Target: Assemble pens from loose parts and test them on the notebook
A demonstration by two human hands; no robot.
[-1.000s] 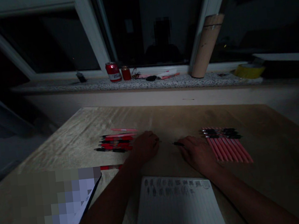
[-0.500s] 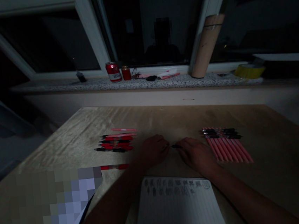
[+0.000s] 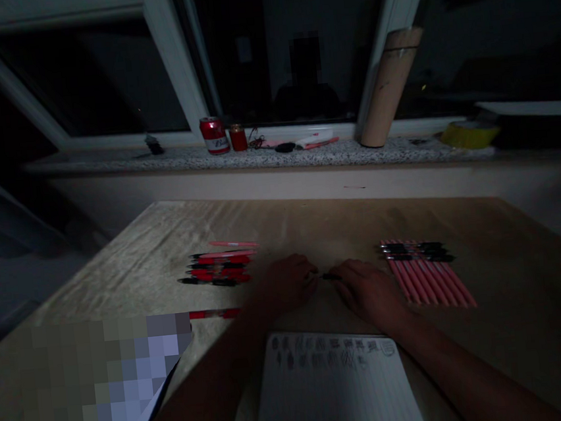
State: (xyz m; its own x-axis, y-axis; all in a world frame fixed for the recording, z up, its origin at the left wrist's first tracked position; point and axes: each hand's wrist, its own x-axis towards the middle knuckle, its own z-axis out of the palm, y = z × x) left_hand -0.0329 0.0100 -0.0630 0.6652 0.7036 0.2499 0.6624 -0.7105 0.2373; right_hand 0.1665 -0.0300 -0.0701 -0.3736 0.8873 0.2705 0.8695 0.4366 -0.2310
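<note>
A slim black pen [image 3: 328,276] is gripped in the fingers of my right hand [image 3: 367,289], its end pointing left. My left hand [image 3: 292,279] is closed just left of that end, its fingertips pinched; what they hold, if anything, is too dark to see. Below both hands lies a lined notebook [image 3: 337,390] with rows of dark scribbles near its top edge. Right of my right hand, several black pens [image 3: 420,250] lie across a row of pink pencils [image 3: 433,282]. To the left of my left hand is a stack of red and black pens [image 3: 219,269].
A red pen [image 3: 216,314] lies beside my left forearm, and a pink pen [image 3: 234,243] lies behind the stack. The windowsill [image 3: 181,159] beyond the table holds a red can [image 3: 214,136], a tall cardboard tube [image 3: 390,87] and yellow tape [image 3: 469,135]. The lower left is blurred out.
Almost nothing differs. The whole view has shifted very slightly; both hands and the pen keep nearly the same places.
</note>
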